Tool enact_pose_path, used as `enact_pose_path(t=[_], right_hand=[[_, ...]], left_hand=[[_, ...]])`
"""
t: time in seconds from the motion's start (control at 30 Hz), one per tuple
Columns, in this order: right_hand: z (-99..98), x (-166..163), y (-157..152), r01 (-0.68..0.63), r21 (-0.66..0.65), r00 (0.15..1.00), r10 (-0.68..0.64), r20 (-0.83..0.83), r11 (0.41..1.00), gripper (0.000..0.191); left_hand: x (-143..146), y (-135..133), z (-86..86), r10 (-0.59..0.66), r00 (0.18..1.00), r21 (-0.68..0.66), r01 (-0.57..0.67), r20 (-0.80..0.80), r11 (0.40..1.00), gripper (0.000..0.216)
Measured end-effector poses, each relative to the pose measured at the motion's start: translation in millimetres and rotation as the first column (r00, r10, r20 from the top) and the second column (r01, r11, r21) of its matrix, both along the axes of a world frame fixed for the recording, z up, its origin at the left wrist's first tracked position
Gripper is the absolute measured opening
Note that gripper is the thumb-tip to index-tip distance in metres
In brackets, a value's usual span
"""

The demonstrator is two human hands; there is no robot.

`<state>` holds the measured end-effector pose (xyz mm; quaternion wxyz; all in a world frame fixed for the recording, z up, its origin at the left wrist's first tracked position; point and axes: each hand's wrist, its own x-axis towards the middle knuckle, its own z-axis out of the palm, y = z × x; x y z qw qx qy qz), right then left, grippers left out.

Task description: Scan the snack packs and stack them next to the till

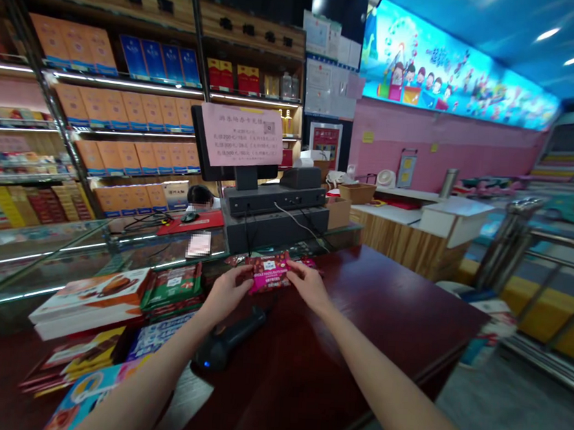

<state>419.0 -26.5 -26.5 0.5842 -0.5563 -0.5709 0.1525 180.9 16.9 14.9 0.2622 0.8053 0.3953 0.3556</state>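
Observation:
A red and magenta packet of hazelnut chocolate (270,273) is at the far side of the dark wooden counter (327,354). My left hand (227,292) grips its left end between thumb and fingers. At the right end, my right hand (312,288) has thumb and fingers closed on the same packet. More similar red wrappers (308,263) show partly behind it. Below my left hand lies a black handheld barcode scanner (231,339) with a small blue light. Left of that hand is a stack of green chocolate packets (173,287).
White boxes (92,297), yellow-brown packets (88,355), blue-white packets (157,337) and a blue box (96,391) lie left. A monitor bearing a pink notice (243,134) stands behind. A person's head (200,197) shows beyond the glass case (46,252); metal railing (546,270) stands right.

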Motion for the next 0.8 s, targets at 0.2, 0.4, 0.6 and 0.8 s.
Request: enact_pose_path(t=[0.2, 0.4, 0.6, 0.8], right_hand=[[-14.8, 51.7, 12.3, -0.067, -0.066, 0.988, 0.075, 0.137, 0.996, 0.068], [-23.0, 89.3, 29.4, -0.068, -0.144, 0.970, 0.099, 0.222, 0.987, 0.085], [-25.9, 107.4, 41.9, -0.046, -0.168, 0.965, 0.088, 0.249, 0.985, 0.079], [-31.9, 119.6, 47.6, -0.017, -0.188, 0.961, 0.067, 0.268, 0.982, 0.075]], left_hand=[[46.8, 21.0, -17.4, -0.113, 0.993, 0.024, 0.114, -0.025, 0.993, 0.069], [79.4, 44.0, -27.1, -0.115, 0.990, 0.067, 0.121, -0.080, 0.990, 0.071], [104.3, 58.5, -36.1, -0.130, 0.985, 0.049, 0.136, -0.111, 0.989, 0.069], [121.8, 67.2, -49.6, -0.132, 0.982, 0.035, 0.138, -0.135, 0.990, 0.057]])
